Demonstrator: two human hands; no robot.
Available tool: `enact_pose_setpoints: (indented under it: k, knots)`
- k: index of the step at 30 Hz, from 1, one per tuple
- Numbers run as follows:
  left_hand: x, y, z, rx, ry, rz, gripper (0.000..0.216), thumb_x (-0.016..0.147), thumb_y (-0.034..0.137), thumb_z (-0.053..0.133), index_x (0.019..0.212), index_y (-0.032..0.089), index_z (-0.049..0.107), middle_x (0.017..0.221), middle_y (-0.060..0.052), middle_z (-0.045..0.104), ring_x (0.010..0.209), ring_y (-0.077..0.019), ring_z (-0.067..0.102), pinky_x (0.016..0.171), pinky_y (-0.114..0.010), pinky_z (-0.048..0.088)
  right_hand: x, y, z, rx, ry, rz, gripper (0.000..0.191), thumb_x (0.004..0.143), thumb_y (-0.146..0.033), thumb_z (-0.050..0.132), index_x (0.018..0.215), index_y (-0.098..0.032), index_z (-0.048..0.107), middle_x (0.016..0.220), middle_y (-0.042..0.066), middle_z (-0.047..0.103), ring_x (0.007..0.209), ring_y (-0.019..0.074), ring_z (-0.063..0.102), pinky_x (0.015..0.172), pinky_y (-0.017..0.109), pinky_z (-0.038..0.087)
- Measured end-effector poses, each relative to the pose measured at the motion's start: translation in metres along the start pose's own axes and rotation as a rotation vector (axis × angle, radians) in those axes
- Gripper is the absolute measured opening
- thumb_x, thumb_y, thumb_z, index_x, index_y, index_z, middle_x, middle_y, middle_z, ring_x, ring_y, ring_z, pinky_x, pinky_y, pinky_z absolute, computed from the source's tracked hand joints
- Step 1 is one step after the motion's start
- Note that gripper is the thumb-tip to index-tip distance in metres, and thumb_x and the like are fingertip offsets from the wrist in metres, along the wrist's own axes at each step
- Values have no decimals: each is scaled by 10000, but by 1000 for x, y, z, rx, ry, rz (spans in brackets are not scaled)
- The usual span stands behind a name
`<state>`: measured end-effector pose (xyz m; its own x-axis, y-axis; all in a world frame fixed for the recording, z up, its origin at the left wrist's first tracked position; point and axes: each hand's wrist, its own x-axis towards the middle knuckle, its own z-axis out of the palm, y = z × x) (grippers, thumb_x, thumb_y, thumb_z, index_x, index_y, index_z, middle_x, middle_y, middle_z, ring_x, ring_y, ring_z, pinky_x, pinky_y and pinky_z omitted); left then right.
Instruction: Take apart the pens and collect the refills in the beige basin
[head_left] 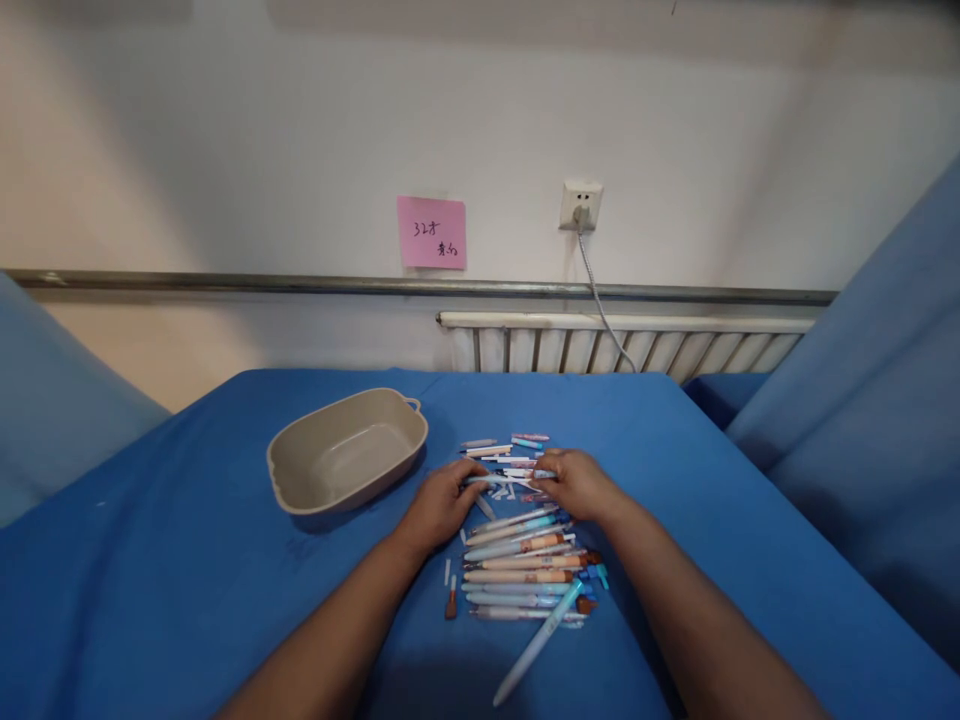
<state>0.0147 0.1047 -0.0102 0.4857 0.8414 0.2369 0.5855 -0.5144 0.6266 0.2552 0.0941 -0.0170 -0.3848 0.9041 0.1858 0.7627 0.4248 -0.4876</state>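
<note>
My left hand [448,500] is closed on one end of a thin pale-blue pen part [487,480]. Opposite it, my right hand [574,483] pinches a pale pen piece [545,474]; whether the two pieces are joined I cannot make out. Under and behind the fingers lie loose pen parts [491,452], slim white and beige tubes among them. Closer to me, several assembled pens [517,577] lie side by side in a rough stack, in blue, white and peach. One pale pen with a turquoise end [538,645] rests slantwise across the near pens.
A grey-beige plastic basin [349,450] stands left of the pens on the blue cloth-covered table [187,560]. Small brown [451,604] and blue [600,575] pieces lie beside the stack. Behind are a radiator [562,345], a plugged cable [596,285] and a pink note [432,232].
</note>
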Motion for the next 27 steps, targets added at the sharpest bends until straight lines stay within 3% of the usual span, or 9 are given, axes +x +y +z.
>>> enact_pose_setpoints:
  k: [5,9,13,18,21,27]
  knots:
    - [1,-8,-6,71,114,-75,203,832,310,508,931,187,636,921,-61,670,882,-224,597,792,-323,445,-4,18,-8,-55,-42,72,105,785,-273,609,799,-215,695,793,18,625,691,140,555,613,226,354]
    - [0,-6,-3,70,53,-18,184,833,281,502,927,192,632,901,-53,656,862,-210,586,789,-316,444,-6,19,-6,-39,-72,64,128,776,-286,616,850,-226,702,824,21,640,712,147,567,641,230,376]
    - [-2,-6,1,73,42,17,180,795,241,537,936,197,640,921,-55,652,901,-214,582,814,-319,440,-4,18,-1,21,10,74,214,801,-288,580,974,-196,668,931,57,656,829,176,594,746,259,411]
    - [-2,-8,2,71,74,10,175,801,230,528,933,199,639,914,-56,646,888,-209,583,813,-323,439,0,21,13,235,31,36,163,768,-141,573,898,-189,659,932,39,654,837,151,608,752,246,449]
    - [-1,-5,0,65,69,23,170,822,237,509,932,195,631,909,-54,642,880,-196,581,808,-303,434,2,20,18,261,28,29,141,766,-150,588,883,-188,658,887,28,662,791,141,613,709,235,462]
    - [-6,12,-2,128,-146,29,164,838,250,478,860,181,625,748,-7,644,681,-144,568,646,-226,413,0,4,8,236,119,44,134,818,-196,550,903,-189,654,911,38,659,831,150,600,750,254,445]
